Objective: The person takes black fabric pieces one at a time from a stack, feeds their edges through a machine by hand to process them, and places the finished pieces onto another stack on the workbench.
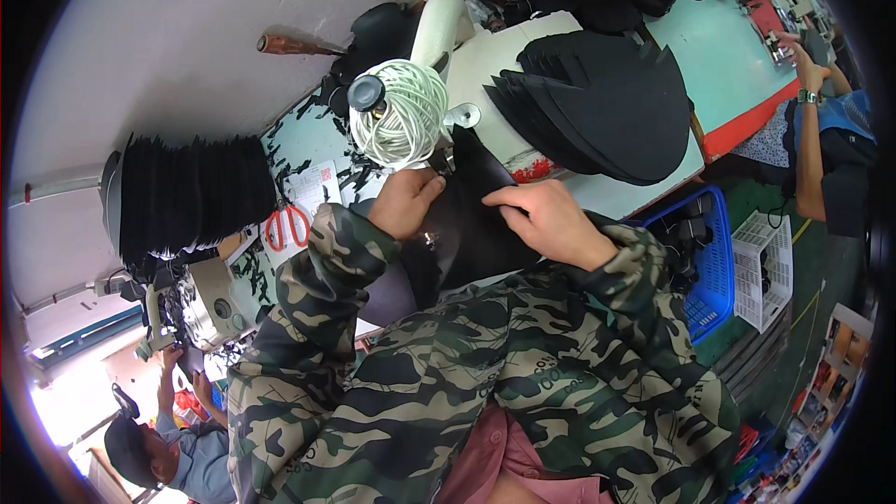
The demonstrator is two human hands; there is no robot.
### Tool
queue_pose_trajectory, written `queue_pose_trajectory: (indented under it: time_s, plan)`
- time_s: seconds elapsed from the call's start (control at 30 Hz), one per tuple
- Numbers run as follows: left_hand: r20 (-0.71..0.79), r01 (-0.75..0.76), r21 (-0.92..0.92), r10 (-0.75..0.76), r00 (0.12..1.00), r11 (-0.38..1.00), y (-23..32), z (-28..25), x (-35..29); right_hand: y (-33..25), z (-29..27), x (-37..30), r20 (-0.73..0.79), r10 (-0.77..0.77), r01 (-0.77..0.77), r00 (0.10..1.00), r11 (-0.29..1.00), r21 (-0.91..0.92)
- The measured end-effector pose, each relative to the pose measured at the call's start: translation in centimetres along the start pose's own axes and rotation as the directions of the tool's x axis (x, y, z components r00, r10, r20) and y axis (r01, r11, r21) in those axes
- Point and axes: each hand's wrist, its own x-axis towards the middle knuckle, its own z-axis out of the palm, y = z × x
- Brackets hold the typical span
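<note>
Black and matte, the fabric piece [467, 215] lies on the table [728, 56] under the sewing machine [439, 37], its long axis running from the needle toward the person. Both hands rest on it — the left hand [403, 203] curled at its left edge nearer the needle, the right hand [549, 217] pinching its right edge.
</note>
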Motion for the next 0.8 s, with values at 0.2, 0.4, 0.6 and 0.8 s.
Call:
queue_pose_trajectory:
  time_s: [0.2, 0.4, 0.6, 0.8]
  plan:
    - [0.013, 0.005, -0.236, -0.002, 1.000, 0.972, 2.8, 2.1, -3.6, -1.7, -4.3, -3.4, -0.093, 0.086, -0.082, 0.992, 0.996, 0.043]
    - [0.251, 0.161, -0.335, -0.076, 0.965, 0.928, 1.2, 1.7, -4.1, -1.8, -3.2, -5.0, -0.470, 0.141, -0.080, 0.871, 0.986, 0.148]
    - [0.039, 0.177, -0.328, -0.174, 0.984, 0.928, 0.9, 1.0, -2.5, -1.3, 0.1, -3.8, -0.585, 0.171, -0.118, 0.793, 0.985, 0.128]
    - [-0.187, 0.155, -0.041, -0.160, 0.969, 0.987, 2.2, 0.0, -1.1, -1.6, 0.8, -0.4, -0.546, 0.015, 0.012, 0.838, 0.999, 0.045]
